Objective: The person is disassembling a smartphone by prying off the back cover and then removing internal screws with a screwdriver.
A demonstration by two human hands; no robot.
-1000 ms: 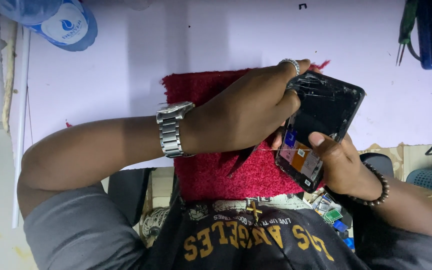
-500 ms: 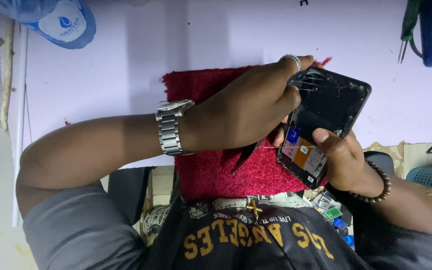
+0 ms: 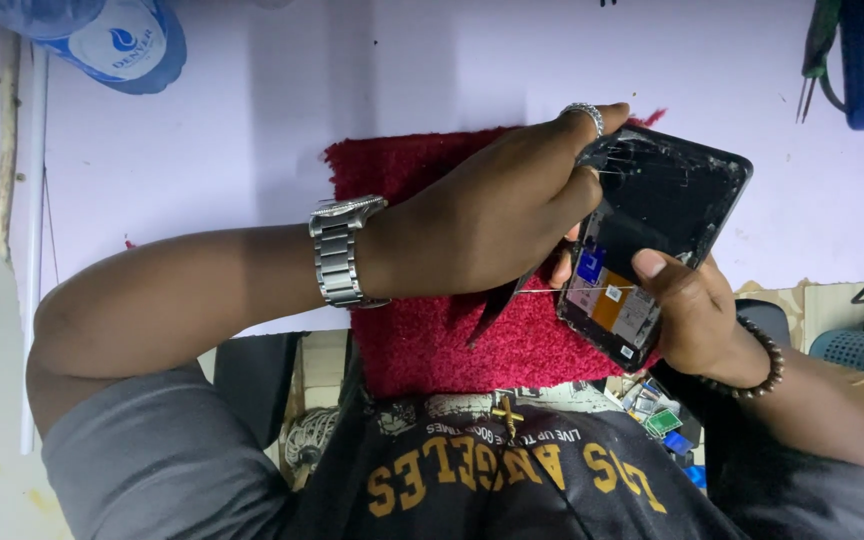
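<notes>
Over the red cloth mat (image 3: pixel 422 330) on the pale table (image 3: pixel 252 130), a cracked phone (image 3: pixel 667 225) lay tilted, its long axis running from far right to near left. One hand (image 3: pixel 697 315) gripped its near end, thumb curled over the exposed orange and blue parts. The other hand (image 3: pixel 482 225), closed around a dark pointed tool (image 3: pixel 492 305), pressed on the phone's far-left edge.

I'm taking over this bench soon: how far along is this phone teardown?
Done: the cracked panel is lifted at one end, exposing inner parts. In hand: left hand grips the cracked panel, right hand steadies the phone. Left: the panel's other end seems still attached.
</notes>
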